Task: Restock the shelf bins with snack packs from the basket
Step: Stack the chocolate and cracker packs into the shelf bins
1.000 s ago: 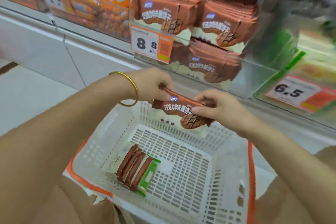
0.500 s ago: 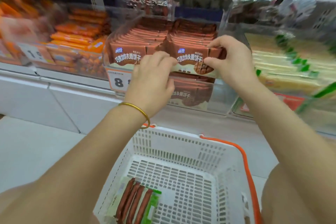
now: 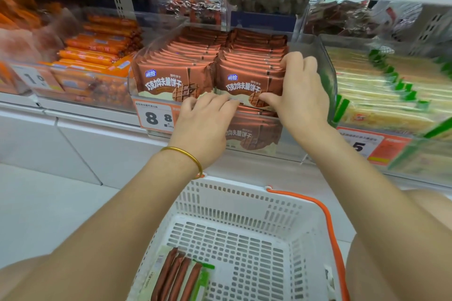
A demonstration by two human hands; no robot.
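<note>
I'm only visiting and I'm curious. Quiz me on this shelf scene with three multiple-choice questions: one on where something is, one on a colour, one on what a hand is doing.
1. Where are the orange sausage sticks relative to the brown biscuit packs?
A) to their left
B) to their right
C) on top of them

2. What colour is the handle of the white basket?
A) blue
B) orange
C) black

3. What is the right hand doing?
A) hanging idle
B) holding the basket handle
C) gripping the right row of brown biscuit packs

Answers:
1 A: they fill the next bin on the left.
2 B: an orange band runs along the basket's right rim.
3 C: its thumb lies on the front pack's face and its fingers curl over the tops.
</note>
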